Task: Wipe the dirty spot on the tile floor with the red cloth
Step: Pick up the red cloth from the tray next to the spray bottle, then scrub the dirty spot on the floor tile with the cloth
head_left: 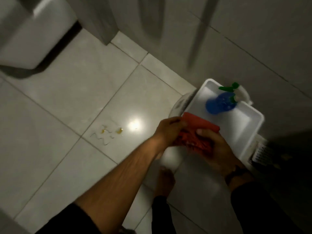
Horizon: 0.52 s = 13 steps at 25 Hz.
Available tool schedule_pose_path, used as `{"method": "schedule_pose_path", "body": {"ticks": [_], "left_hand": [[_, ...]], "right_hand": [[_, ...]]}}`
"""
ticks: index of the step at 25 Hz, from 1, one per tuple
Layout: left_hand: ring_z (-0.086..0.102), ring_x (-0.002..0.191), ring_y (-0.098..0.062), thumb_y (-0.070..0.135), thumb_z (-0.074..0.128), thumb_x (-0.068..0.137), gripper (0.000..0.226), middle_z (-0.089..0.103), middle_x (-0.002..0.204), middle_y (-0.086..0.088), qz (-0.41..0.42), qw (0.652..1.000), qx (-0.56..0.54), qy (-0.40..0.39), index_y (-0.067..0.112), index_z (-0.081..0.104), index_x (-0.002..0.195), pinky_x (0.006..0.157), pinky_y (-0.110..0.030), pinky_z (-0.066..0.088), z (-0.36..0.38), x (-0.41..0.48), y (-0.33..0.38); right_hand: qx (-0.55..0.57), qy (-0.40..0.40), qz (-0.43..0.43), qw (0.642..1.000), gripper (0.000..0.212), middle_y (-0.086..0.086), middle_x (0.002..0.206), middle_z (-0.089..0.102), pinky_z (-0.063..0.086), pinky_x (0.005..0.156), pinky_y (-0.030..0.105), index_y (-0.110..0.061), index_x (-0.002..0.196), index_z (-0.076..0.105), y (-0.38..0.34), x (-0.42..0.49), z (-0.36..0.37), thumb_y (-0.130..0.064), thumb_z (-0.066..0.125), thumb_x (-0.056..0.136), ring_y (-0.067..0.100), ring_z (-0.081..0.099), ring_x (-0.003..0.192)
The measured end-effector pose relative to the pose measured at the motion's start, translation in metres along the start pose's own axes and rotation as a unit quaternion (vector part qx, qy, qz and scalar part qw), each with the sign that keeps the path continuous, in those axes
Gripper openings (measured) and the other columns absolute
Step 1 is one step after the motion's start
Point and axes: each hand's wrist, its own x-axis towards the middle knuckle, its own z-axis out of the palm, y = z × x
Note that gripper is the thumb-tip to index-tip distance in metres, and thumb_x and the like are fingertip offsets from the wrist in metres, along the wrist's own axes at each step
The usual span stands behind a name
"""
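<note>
The red cloth [199, 127] is held between both hands over the near left edge of a white tray [243, 130]. My left hand [168, 130] grips its left side and my right hand [214, 149] clasps the bunched lower part. The dirty spot [111, 132], yellowish drops with thin squiggly streaks, lies on the pale tile floor [67, 107] to the left of my hands, near a grout crossing. A bright light glare sits just right of it.
A blue spray bottle [219, 103] with a green trigger lies in the white tray, against the wall on the right. A white toilet [33, 34] stands at the upper left. My bare foot [165, 181] is on the floor below my hands. A vented white grille [260, 154] sits beside the tray.
</note>
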Motion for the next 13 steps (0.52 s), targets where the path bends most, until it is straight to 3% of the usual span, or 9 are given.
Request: {"method": "schedule_pose_path", "body": {"ticks": [1,3,5,7,9,11,13], "left_hand": [[0.071,0.053,-0.011,0.018,0.069,0.089,0.015,0.075,0.065,0.004,-0.007,1.000,-0.012,-0.015,0.020,0.079,0.100,0.052,-0.023,0.057,-0.024,-0.013,-0.009],[0.080,0.069,-0.017,0.029,0.070,0.081,0.029,0.082,0.081,-0.001,0.005,0.999,-0.031,-0.012,0.023,0.082,0.108,0.062,-0.027,0.062,-0.079,-0.034,-0.040],[0.083,0.086,-0.022,0.037,0.073,0.079,0.031,0.085,0.097,-0.003,0.016,0.998,-0.061,0.003,0.035,0.083,0.108,0.068,-0.030,0.064,-0.131,-0.041,-0.077],[0.079,0.095,-0.023,0.045,0.079,0.081,0.024,0.082,0.108,0.001,0.009,0.992,-0.103,0.069,0.044,0.078,0.105,0.073,-0.037,0.065,-0.184,-0.033,-0.122],[0.071,0.114,-0.027,0.050,0.074,0.091,0.034,0.073,0.132,-0.004,-0.013,0.982,-0.089,0.169,0.043,0.070,0.124,0.094,-0.043,0.060,-0.236,-0.011,-0.181],[0.056,0.142,-0.034,0.057,0.065,0.097,0.070,0.052,0.161,-0.011,-0.045,0.963,0.030,0.262,0.027,0.052,0.158,0.116,-0.047,0.048,-0.290,0.016,-0.255],[0.039,0.157,-0.036,0.065,0.058,0.097,0.088,0.033,0.174,-0.011,-0.065,0.931,0.160,0.322,0.022,0.032,0.170,0.125,-0.049,0.036,-0.338,0.047,-0.316]], "right_hand": [[-0.029,-0.041,0.012,0.999,0.065,0.028,0.142,0.070,0.064,0.103,0.052,-0.008,0.144,0.065,0.006,-0.006,0.014,-0.021,0.077,0.082,0.040,0.072,0.125],[-0.096,-0.092,0.029,0.991,0.057,0.013,0.135,0.079,0.069,0.087,0.034,-0.018,0.142,0.068,0.032,-0.007,0.054,-0.024,0.077,0.085,0.029,0.077,0.123],[-0.136,-0.106,0.050,0.984,0.056,0.009,0.137,0.078,0.068,0.085,0.028,-0.020,0.144,0.066,0.067,0.004,0.093,-0.029,0.068,0.090,0.028,0.075,0.128],[-0.178,-0.111,0.053,0.976,0.064,0.010,0.146,0.072,0.068,0.085,0.029,-0.022,0.154,0.057,0.109,0.026,0.130,-0.033,0.064,0.092,0.029,0.074,0.127],[-0.223,-0.114,0.049,0.967,0.069,0.017,0.155,0.062,0.065,0.087,0.037,-0.026,0.163,0.044,0.152,0.060,0.161,-0.029,0.061,0.097,0.038,0.070,0.128],[-0.277,-0.130,0.030,0.951,0.065,0.026,0.158,0.057,0.057,0.085,0.045,-0.025,0.168,0.034,0.200,0.108,0.190,-0.018,0.056,0.106,0.053,0.062,0.135],[-0.336,-0.124,-0.020,0.933,0.062,0.024,0.160,0.054,0.057,0.088,0.046,-0.021,0.167,0.034,0.235,0.164,0.217,-0.012,0.056,0.109,0.049,0.061,0.137]]}}
